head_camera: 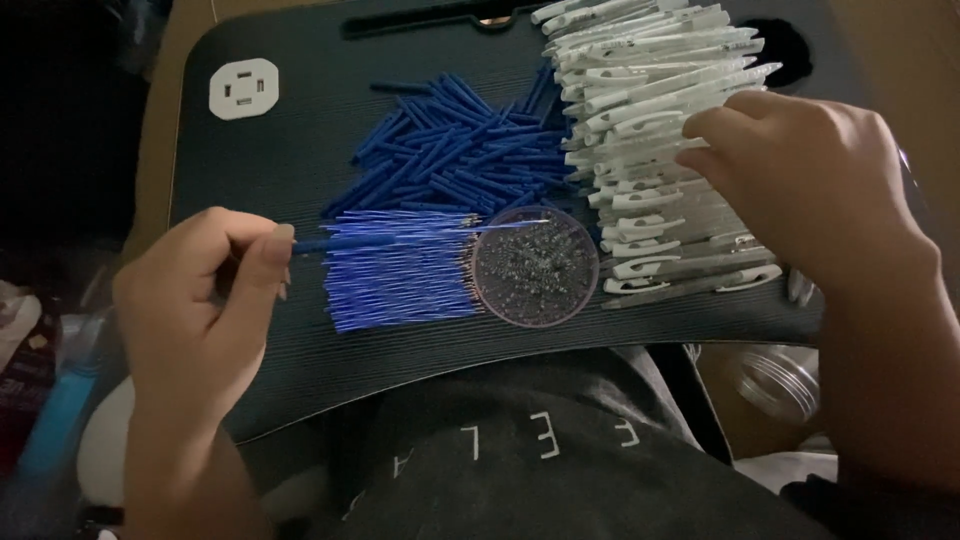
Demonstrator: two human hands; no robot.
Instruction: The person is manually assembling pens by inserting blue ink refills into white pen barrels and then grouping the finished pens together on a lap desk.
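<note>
A dark ribbed lap tray (300,150) lies across the person's lap; the left hand (200,300) pinches one blue refill (400,236) between thumb and fingers, its metal tip reaching over the rim of a small round dish of springs (535,268); just beside the dish lies a row of thin blue refills (395,275), and behind that a loose heap of blue pen tubes (450,160). The right hand (810,180) rests, fingers curled, on a stack of white pen barrels (640,120); a white round outlet (243,88) sits at the tray's far left corner.
</note>
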